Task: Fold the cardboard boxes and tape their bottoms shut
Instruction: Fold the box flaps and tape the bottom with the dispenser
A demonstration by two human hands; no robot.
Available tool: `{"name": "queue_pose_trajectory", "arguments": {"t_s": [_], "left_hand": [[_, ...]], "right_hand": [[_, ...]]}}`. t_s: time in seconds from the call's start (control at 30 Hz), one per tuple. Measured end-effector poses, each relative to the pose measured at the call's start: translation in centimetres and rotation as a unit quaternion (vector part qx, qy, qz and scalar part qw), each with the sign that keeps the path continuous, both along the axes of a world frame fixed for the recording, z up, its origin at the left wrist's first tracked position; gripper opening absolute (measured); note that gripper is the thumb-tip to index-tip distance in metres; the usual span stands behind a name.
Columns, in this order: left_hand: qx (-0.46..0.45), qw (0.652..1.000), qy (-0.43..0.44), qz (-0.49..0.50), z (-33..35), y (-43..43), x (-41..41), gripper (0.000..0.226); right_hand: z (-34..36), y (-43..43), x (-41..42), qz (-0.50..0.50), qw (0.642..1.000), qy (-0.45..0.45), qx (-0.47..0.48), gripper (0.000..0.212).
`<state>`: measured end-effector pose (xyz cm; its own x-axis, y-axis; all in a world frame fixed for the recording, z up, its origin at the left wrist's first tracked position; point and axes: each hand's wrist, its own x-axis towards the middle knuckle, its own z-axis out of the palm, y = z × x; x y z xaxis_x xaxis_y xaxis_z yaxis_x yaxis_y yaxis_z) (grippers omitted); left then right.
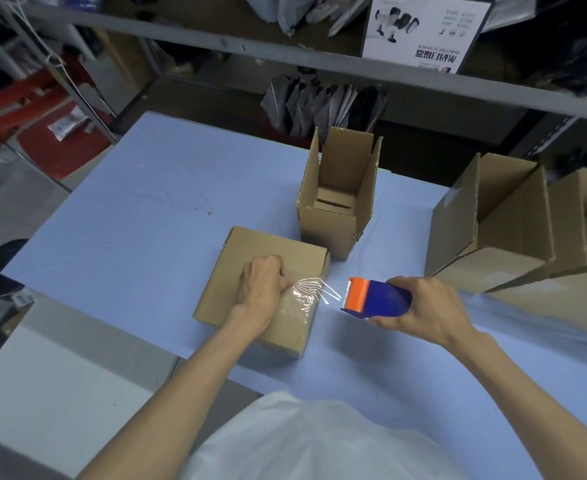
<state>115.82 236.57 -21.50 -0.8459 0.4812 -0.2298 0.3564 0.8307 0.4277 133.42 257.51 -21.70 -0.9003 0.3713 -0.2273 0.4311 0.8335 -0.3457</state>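
Blue bench: box bottom up.
Our left hand pinches tape, right hand grips dispenser at 3 o'clock; slack risks wrinkles.

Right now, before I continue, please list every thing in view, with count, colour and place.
taped cardboard box: 1, brown, table centre
open cardboard box: 1, brown, behind it
other cardboard boxes: several, brown, table's right side
tape dispenser: 1, blue and orange, right of taped box
clear tape: 1 strip, transparent, box to dispenser
table: 1, light blue, under the boxes
metal rack: 1, grey, behind the table
barcode scanner carton: 1, white, on the rack
mailer bags: several, grey, in the rack
left hand: 1, pinches the clear tape
right hand: 1, grips the tape dispenser
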Motion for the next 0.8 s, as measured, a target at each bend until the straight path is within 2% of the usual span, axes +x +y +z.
{"name": "queue_pose_trajectory", "arguments": {"t_s": [0.2,0.27,0.37,0.43,0.53,0.8], "left_hand": [[-0.053,0.997,0.046,0.013,0.5,-0.4,-0.5,0.054],[-0.029,0.998,0.055,0.024,0.3,-1.3,-1.1,0.064],[0.134,0.99,0.027,0.019,-0.4,-2.3,-0.8,0.055],[0.191,0.981,-0.008,-0.041,-0.7,-1.9,0.0,0.039],[0.19,0.973,-0.074,-0.106,-1.5,-0.9,0.9,0.029],[0.222,0.967,-0.101,-0.082,-2.5,-0.5,1.2,0.027]], "right_hand": [[0.0,-0.3,-0.2,0.014,1.0,0.013,0.013,0.074],[-0.1,-0.3,-0.3,0.021,0.999,0.01,0.022,0.072],[-0.2,-0.3,-0.5,0.028,0.999,-0.004,0.019,0.074],[-0.4,-0.5,-0.7,0.033,0.999,-0.017,0.028,0.073],[-0.4,-0.8,-1.5,0.044,0.997,-0.038,0.045,0.071],[-0.8,-4.3,-5.4,0.045,0.988,-0.104,0.106,0.054]]}}
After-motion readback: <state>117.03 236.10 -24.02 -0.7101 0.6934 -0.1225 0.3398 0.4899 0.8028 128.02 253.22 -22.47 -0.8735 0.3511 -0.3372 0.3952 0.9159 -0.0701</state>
